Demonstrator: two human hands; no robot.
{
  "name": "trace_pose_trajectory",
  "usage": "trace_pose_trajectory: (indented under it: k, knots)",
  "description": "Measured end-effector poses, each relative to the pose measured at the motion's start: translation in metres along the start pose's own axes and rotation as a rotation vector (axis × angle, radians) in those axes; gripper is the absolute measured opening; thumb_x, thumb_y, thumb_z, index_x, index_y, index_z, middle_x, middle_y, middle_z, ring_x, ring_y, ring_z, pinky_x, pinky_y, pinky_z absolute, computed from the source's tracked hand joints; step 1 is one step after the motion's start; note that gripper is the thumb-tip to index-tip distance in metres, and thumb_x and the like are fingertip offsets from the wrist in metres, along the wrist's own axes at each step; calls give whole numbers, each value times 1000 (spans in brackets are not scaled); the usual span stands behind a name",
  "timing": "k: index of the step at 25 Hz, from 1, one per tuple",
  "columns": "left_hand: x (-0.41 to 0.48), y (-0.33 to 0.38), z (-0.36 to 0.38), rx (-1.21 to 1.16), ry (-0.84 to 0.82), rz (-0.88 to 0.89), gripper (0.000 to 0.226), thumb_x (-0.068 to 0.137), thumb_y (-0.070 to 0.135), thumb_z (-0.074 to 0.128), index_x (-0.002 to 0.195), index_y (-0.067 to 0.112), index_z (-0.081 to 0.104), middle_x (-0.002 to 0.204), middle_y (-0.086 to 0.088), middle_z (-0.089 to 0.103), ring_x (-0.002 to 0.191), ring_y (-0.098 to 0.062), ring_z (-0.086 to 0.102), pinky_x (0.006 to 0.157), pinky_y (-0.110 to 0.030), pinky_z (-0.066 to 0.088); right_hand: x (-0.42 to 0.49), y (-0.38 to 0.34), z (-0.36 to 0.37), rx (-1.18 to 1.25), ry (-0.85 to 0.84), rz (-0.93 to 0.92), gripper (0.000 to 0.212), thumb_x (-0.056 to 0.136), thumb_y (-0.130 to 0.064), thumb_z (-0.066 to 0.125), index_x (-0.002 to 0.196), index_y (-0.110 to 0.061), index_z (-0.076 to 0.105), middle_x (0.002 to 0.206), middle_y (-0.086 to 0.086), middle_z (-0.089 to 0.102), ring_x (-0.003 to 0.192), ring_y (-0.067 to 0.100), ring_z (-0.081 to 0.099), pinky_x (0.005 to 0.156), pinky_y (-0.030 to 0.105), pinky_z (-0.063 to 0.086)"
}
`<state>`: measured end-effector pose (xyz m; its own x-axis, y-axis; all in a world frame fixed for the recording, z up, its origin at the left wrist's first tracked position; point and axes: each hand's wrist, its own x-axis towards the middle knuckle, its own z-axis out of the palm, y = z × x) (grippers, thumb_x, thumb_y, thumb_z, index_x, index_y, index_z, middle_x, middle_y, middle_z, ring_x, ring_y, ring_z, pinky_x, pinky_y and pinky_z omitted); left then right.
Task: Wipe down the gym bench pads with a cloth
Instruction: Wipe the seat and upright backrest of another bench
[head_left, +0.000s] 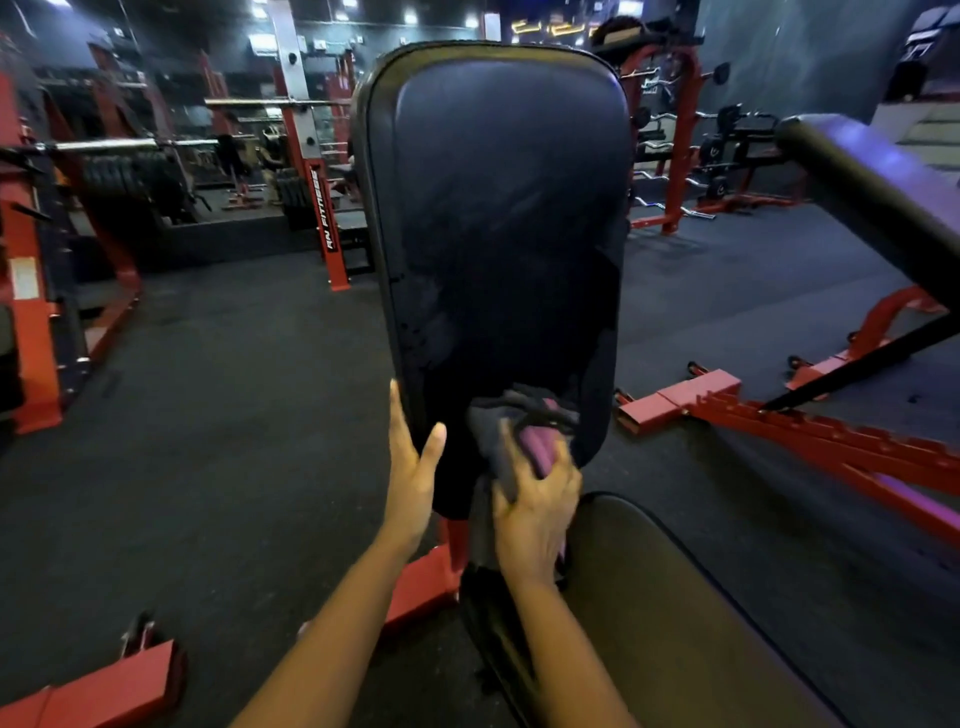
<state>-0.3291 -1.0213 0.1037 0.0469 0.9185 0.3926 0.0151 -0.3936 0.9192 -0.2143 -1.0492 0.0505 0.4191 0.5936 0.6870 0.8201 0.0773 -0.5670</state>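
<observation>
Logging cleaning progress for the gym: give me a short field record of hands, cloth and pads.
back pad: black, steeply raised, centre of view
cloth: grey and pink, bunched on the back pad's lower end
right hand: grips the cloth
left hand: fingers straight, against the back pad's left edge
seat pad: dark, lower right, no hand on it

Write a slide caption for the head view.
Right hand holds a cloth on the back pad; left hand braces its edge.

Two bare forearms and hands were seen.
The left hand (410, 483) and right hand (535, 514) were shown uncovered; slender fingers and longish nails were made out, the right slightly blurred.
</observation>
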Motion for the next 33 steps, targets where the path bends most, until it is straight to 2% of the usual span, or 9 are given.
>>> trace_pose_trajectory:
  k: [4,8,12,15,19,23,25,30,33]
  knots:
    - [-11,-12,13,36,39,-79,78,68,70,49,124,68,-6,140,36,-6,143,-6,-5,118,-46,7,40,67,0,198,5,612,67,85,-9,59,142,-35,34,149,12,28,126,37,38,103,40,33]
    - [-9,-15,15,3,60,-71,84,60,81,51,123,71,-4,140,34,-7,136,3,-1,112,-36,11,47,76,7,213,-48,628,66,88,-17,55,145,-34,27,153,11,20,126,39,40,103,49,37]
    - [-10,-15,15,-23,47,-74,76,69,67,50,125,70,-3,139,37,-4,138,2,0,113,-38,12,36,63,6,259,-44,665,65,89,-17,54,144,-37,26,154,6,18,129,35,39,101,47,38]
    - [-9,-11,14,-30,49,-87,77,71,64,46,129,63,-4,140,31,-6,136,3,-1,110,-33,12,10,32,3,281,-41,542,68,86,-11,58,142,-39,30,152,3,22,135,25,32,105,45,37]
    - [-12,-5,14,-18,30,-96,76,87,50,50,139,49,-6,143,27,-4,133,5,-1,111,-32,9,-37,-22,2,280,-159,393,76,83,-8,64,137,-47,27,148,1,23,134,15,29,107,25,26]
    - [-19,7,1,18,-13,-143,66,95,32,42,146,38,0,156,9,-1,131,3,8,112,-28,14,-70,-40,-11,324,-374,236,71,84,-7,61,135,-46,32,148,0,21,137,15,26,113,30,26]
    - [-31,9,-10,114,-31,-118,62,96,31,44,145,36,6,156,6,4,136,0,9,116,-31,14,-69,-30,-23,389,-329,185,66,82,-5,59,133,-42,38,141,-5,27,133,7,27,114,30,27]
    - [-26,42,-20,410,33,315,55,91,41,45,141,34,21,151,12,18,141,-2,14,116,-25,15,1,-15,-58,462,-153,-8,51,78,-17,53,124,-39,50,137,-5,34,127,2,32,107,10,22]
    - [27,80,-12,380,193,427,62,89,44,39,145,29,19,154,6,16,142,-3,13,116,-24,14,78,-31,-85,437,-12,-186,51,78,-17,57,125,-36,54,137,4,40,128,10,37,109,25,30]
